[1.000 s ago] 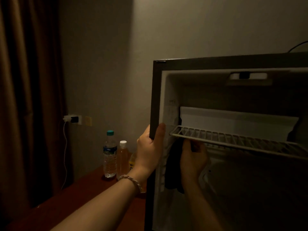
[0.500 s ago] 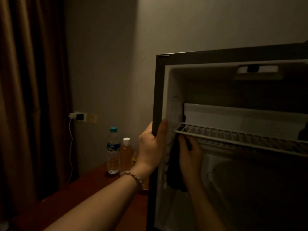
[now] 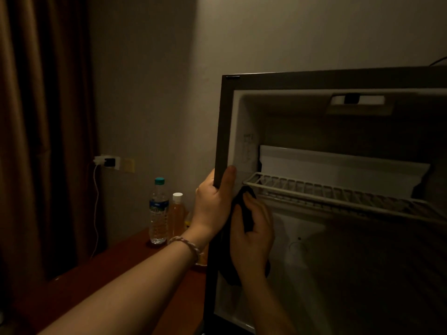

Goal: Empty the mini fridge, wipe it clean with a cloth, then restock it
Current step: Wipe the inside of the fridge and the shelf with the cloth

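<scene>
The mini fridge stands open on the right, its white inside dim and bare of items. A white wire shelf crosses it at mid height, with a white panel behind. My left hand grips the fridge's left front edge, thumb on the inner face. Just below the shelf's left end, my right hand holds a dark cloth against the inner left wall. The cloth hangs down past my wrist.
On the dark red table to the left stand a clear water bottle with a teal cap and a bottle of amber liquid. A charger and white cable hang from a wall socket. Brown curtains fill the far left.
My right hand has slid down a little with the cloth, away from the shelf's front rail. The left hand keeps its grip on the fridge edge. The view has shifted slightly.
</scene>
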